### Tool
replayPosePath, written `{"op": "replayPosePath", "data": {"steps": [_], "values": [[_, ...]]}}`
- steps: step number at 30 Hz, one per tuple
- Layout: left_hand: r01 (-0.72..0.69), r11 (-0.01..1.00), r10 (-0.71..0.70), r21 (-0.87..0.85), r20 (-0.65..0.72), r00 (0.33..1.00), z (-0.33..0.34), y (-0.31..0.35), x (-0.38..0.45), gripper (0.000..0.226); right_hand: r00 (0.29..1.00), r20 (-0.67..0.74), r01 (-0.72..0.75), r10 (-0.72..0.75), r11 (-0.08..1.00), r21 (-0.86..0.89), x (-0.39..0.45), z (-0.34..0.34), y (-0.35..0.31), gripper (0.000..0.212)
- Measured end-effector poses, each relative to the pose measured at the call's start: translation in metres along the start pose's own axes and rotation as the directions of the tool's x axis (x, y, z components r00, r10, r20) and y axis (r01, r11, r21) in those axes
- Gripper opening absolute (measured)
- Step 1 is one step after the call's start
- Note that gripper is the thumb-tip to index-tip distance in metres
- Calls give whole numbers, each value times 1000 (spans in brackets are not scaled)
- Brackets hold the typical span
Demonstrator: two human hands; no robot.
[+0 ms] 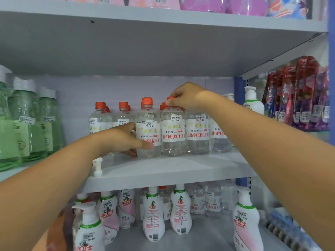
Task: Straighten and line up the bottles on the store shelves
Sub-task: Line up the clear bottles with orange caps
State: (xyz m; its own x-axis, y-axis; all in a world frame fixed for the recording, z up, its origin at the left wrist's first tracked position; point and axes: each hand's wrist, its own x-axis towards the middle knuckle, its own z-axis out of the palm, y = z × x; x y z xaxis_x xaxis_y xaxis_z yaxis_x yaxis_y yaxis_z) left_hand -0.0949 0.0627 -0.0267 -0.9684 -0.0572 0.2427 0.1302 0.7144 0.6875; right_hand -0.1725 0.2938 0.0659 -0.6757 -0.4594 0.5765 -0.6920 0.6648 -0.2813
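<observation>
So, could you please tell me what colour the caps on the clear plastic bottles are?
Orange screw caps, clearest in the head view.

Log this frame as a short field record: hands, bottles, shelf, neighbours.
left hand: grips the side of a clear bottle
right hand: pinches the orange cap of the next bottle
shelf: middle shelf, clear orange-capped bottles upright in a row
left of row: green bottles
lower shelf: white pump bottles

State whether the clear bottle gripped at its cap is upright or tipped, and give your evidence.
Upright: the clear bottle stands base-down on the shelf, orange cap uppermost, pinched by the right hand.
</observation>
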Motion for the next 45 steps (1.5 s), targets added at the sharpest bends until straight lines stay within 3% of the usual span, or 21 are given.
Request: {"op": "replayPosePath", "data": {"steps": [3, 7, 9, 13, 16, 20, 25, 33, 38, 45], "values": [[0, 1000, 0, 0, -10, 1000, 2, 4, -4, 68, 1000, -3, -6, 6, 1000, -12, -3, 1, -3, 27], [3, 1000, -3, -14, -24, 1000, 4, 3, -7, 72, 1000, -23, -18, 16, 998, -55, -7, 0, -1, 49], [5, 1000, -6, -22, -33, 999, 4, 2, -7, 76, 995, -92, -49, 49, 999, 7, -15, -9, 9, 54], [31, 998, -33, -52, -49, 998, 3, 1, -7, 92, 945, -283, -157, 165, 986, 51, -39, -40, 53, 43], [33, 996, -37, -80, -42, 998, 1, -1, -6, 103, 904, -351, -169, 245, 958, 232, -57, -43, 90, 46], [24, 997, -26, -72, -34, 999, 2, 0, -9, 99, 907, -289, -172, 306, 896, 409, -76, -22, 108, 58], [21, 997, -23, -71, -32, 999, 3, -1, -11, 118, 920, -204, -189, 336, 832, 521, -84, 0, 119, 59], [19, 995, -22, -95, -24, 999, 3, -3, -7, 123, 913, -220, -186, 343, 830, 526, -83, 7, 118, 58], [37, 995, -39, -89, -19, 999, 1, -6, -4, 113, 909, -233, -189, 346, 839, 510, -85, 8, 119, 60], [71, 996, -73, -51, -40, 997, 2, 3, -19, 66, 911, -254, -199, 324, 887, 417, -87, 13, 117, 70]]}}
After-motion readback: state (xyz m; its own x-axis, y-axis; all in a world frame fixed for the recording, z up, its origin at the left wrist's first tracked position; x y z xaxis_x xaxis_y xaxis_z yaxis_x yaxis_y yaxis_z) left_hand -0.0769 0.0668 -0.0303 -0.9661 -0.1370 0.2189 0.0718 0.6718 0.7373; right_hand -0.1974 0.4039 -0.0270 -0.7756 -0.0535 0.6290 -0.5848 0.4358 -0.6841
